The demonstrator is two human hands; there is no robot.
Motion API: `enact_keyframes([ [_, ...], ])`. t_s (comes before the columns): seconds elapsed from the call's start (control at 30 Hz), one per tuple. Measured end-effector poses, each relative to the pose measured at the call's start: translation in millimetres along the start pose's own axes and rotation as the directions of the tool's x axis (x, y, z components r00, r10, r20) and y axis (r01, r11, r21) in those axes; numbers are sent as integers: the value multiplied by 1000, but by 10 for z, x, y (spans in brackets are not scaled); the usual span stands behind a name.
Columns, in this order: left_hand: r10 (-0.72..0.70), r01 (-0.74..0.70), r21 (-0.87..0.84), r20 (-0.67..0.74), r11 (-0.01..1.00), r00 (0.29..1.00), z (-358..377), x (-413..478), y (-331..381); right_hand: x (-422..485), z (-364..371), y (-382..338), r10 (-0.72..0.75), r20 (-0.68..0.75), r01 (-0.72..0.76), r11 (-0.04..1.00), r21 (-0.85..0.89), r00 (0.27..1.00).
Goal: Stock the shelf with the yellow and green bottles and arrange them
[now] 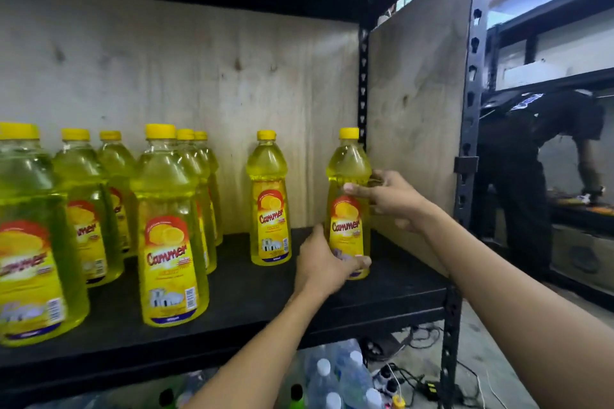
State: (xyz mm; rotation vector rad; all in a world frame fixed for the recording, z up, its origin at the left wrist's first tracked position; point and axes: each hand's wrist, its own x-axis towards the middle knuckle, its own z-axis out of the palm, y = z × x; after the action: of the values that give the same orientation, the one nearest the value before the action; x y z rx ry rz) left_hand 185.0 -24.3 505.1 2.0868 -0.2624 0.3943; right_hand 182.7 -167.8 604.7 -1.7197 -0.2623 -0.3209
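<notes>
A yellow bottle point(348, 173) with a yellow cap stands upright at the right end of the black shelf point(252, 289). My left hand point(324, 262) wraps its lower body, and my right hand point(387, 199) holds its waist from the right. Another yellow bottle point(269, 199) stands alone just to its left. Further left, several more yellow bottles point(169, 226) stand in rows running back toward the plywood wall. Green bottle tops point(296, 397) peek out below the shelf.
A plywood side panel point(415, 129) and a perforated metal post point(470, 109) close the shelf's right end. Clear water bottles point(335, 375) and cables point(408, 375) lie on the floor below. A person in dark clothes point(531, 176) bends over at the right.
</notes>
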Motion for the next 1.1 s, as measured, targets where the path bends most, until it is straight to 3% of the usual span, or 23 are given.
enact_keyframes([
  [0.1,-22,29,63,-107,998,994,-234,-328,-28,-205,161,-125,3,131,-6,1000,24,991],
  [0.3,-85,115,135,-209,984,974,-628,-676,-98,-371,595,-252,9,245,-35,995,98,969],
  [0.6,-88,147,172,-310,974,947,-872,-740,-227,-395,990,-299,37,261,-76,987,144,965],
  [1.1,-68,142,199,-338,970,939,-875,-768,-324,-359,1091,-201,-1,268,-63,972,227,963],
])
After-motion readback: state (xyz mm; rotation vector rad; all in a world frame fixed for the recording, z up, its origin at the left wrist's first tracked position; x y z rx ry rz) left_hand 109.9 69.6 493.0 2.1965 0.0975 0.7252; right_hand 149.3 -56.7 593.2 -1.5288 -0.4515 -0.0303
